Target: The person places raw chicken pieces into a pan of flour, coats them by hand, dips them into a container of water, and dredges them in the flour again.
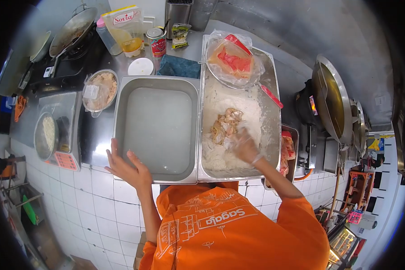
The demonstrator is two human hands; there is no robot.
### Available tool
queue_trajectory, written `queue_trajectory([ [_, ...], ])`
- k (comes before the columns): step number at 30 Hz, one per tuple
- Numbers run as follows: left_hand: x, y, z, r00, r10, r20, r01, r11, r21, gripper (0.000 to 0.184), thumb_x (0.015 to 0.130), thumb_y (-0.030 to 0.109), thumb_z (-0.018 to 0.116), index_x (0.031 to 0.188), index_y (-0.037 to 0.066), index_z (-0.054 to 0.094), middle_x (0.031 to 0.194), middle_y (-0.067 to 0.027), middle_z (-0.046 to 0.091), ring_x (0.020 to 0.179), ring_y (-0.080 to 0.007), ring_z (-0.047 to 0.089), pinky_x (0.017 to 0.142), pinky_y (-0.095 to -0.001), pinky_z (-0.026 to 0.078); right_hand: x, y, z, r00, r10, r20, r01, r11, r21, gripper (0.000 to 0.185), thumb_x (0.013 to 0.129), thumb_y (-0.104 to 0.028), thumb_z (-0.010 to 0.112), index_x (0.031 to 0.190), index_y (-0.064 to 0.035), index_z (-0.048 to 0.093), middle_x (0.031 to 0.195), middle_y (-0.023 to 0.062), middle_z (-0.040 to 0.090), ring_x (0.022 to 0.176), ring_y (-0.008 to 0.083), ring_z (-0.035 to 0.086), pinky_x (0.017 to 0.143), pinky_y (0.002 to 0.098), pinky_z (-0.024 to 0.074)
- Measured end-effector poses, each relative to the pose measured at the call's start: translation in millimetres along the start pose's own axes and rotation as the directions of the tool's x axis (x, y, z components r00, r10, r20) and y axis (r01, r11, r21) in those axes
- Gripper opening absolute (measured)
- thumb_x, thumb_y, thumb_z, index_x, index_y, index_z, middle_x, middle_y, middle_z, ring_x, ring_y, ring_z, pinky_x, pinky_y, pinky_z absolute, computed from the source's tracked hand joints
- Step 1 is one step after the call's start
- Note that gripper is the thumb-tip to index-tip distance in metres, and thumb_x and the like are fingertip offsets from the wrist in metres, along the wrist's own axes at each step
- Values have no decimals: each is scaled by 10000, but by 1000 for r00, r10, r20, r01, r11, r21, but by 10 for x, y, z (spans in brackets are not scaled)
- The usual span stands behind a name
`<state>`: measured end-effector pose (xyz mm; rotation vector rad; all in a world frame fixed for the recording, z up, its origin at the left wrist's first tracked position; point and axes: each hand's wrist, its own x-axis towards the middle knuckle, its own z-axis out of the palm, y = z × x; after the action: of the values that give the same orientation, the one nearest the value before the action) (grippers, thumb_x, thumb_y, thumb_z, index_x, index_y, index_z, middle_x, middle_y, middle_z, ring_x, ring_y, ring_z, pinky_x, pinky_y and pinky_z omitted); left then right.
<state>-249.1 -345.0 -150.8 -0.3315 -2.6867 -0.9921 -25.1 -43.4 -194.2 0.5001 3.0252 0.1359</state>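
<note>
My left hand (129,170), fingers spread, rests by the near left corner of a metal tub (195,135) of cloudy water and holds nothing. To the right, my right hand (245,147) is down in a deep metal tray (276,108) of white flour (220,155). It seems to wear a thin clear glove, and its fingers are blurred and dusted with flour. Just left of those fingers lies a heap of raw, partly floured meat pieces (226,125), probably chicken. Whether the fingers grip any of it cannot be made out.
A strainer (238,84) holding a plastic bag and a red-handled tool sits across the flour tray's far end. A bowl of pale meat (101,90) and a scale (69,153) stand left. Rightward are a tray of red meat (289,153) and a large oil wok (330,101) over flame.
</note>
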Motion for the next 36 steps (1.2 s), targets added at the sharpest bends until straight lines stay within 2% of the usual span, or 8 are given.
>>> queue_trajectory([
  [8, -2, 15, -9, 1000, -2, 13, 2, 1000, 4, 508, 1054, 368, 344, 1469, 83, 411, 1518, -61, 448, 1468, -391, 261, 1164, -670, 7, 277, -284, -22, 902, 176, 394, -160, 984, -73, 527, 864, -150, 564, 1367, 2, 532, 1312, 249, 596, 925, 350, 682, 800, 438, 550],
  [11, 4, 1, -14, 1000, 4, 6, -4, 1000, 8, 502, 1052, 355, 349, 1468, 83, 415, 1517, -61, 450, 1465, -392, 266, 1164, -671, 5, 96, 188, 385, 994, -89, -66, 97, 988, 118, 507, 848, -180, 672, 1319, -16, 583, 1256, 223, 642, 931, 308, 691, 805, 384, 558],
  [12, 5, 2, -14, 1000, 9, 2, -9, 1000, 9, 501, 1051, 352, 350, 1468, 83, 416, 1516, -61, 452, 1464, -393, 268, 1163, -671, 4, 85, 336, 270, 1000, -12, 23, 5, 952, 307, 486, 832, -184, 709, 1277, -17, 606, 1220, 206, 658, 952, 297, 688, 816, 373, 556],
  [18, 15, 23, -23, 1000, 2, 15, -1, 1000, -8, 508, 1050, 360, 337, 1471, 87, 421, 1512, -65, 461, 1462, -396, 271, 1163, -670, 2, -145, 1275, 153, 885, 277, 375, -454, 328, 828, 414, 783, -159, 821, 1129, 4, 665, 1082, 114, 700, 992, 205, 656, 858, 337, 536],
  [23, 4, -3, -19, 1000, 20, 1, -20, 1000, -11, 510, 1052, 368, 326, 1468, 90, 425, 1504, -66, 471, 1462, -398, 271, 1161, -669, 4, -122, 1181, -180, 930, 240, 278, -352, 364, 863, 346, 793, -116, 812, 1082, -5, 658, 1017, 49, 684, 919, 137, 623, 827, 290, 526],
  [29, -7, -15, -34, 1000, 29, -5, -29, 999, -18, 499, 1051, 351, 332, 1469, 92, 421, 1486, -81, 486, 1464, -397, 267, 1161, -668, -1, -22, 946, -506, 859, 256, 444, -413, -169, 895, 315, 795, -69, 796, 1077, -31, 661, 983, 14, 659, 878, 95, 591, 774, 262, 513],
  [32, -28, -20, -44, 999, 39, 0, -39, 999, -32, 494, 1051, 333, 334, 1473, 90, 412, 1475, -84, 496, 1466, -394, 259, 1162, -666, -7, 28, 1072, -502, 895, 292, 337, -401, 197, 895, 313, 800, -52, 790, 1082, -30, 657, 987, 13, 662, 882, 101, 610, 777, 252, 520],
  [36, -11, -10, -54, 1000, 27, -2, -27, 998, -63, 491, 1049, 318, 335, 1475, 83, 404, 1463, -84, 509, 1466, -394, 253, 1161, -666, -15, 159, 1002, -760, 901, 207, 382, -413, 129, 902, 306, 802, -40, 785, 1077, -37, 652, 979, 13, 662, 883, 100, 625, 773, 250, 531],
])
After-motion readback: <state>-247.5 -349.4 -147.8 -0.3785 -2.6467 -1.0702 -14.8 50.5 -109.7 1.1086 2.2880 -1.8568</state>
